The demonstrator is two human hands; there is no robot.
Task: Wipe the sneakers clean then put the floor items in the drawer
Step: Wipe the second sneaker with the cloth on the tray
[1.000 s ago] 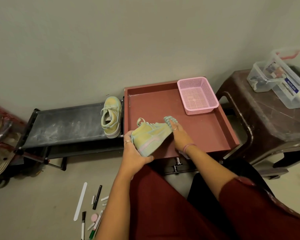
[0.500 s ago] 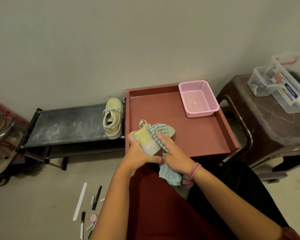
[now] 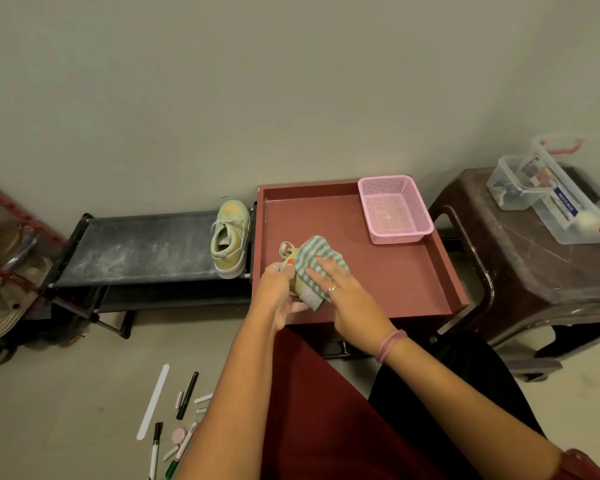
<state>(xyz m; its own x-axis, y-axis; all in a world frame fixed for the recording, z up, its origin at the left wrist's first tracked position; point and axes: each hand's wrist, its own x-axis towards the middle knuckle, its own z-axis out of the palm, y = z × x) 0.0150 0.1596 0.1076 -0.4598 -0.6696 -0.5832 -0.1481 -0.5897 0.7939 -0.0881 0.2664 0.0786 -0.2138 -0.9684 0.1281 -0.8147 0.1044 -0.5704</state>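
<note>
So the person is working over a red-brown tray-like drawer (image 3: 413, 271) that sits against the wall. The left hand (image 3: 278, 292) is wrapped around a small yellowish-green sneaker (image 3: 293, 268), fingers curled on it, holding it just above the near left part of the drawer. Most of that shoe is covered up, only a lace loop and a bit of the side and sole peek out. The right hand (image 3: 340, 289) has its fingers pretty much straight, pressing a green striped cloth (image 3: 314, 256) flat against the shoe. There's a ring on one finger and a pink hair tie round that wrist.

The other sneaker (image 3: 230, 239) sits upright on the right end of a dusty black rack (image 3: 142, 247), just left of the drawer, toe pointing to the wall.

A pink mesh basket (image 3: 395, 209) is in the far right corner of the drawer. Right of that is a dark brown plastic stool (image 3: 534, 271) with clear plastic boxes (image 3: 565, 199) on top, stuff inside too small to make out.

Down on the floor, near left, there's a scatter of bits: a long white nail file (image 3: 153, 401), a black pen (image 3: 187, 395), a couple of markers (image 3: 155, 445), a small pink round thing (image 3: 178, 435) and some little white pieces (image 3: 203, 398). Sandals (image 3: 0, 299) are stacked on the far left edge.
</note>
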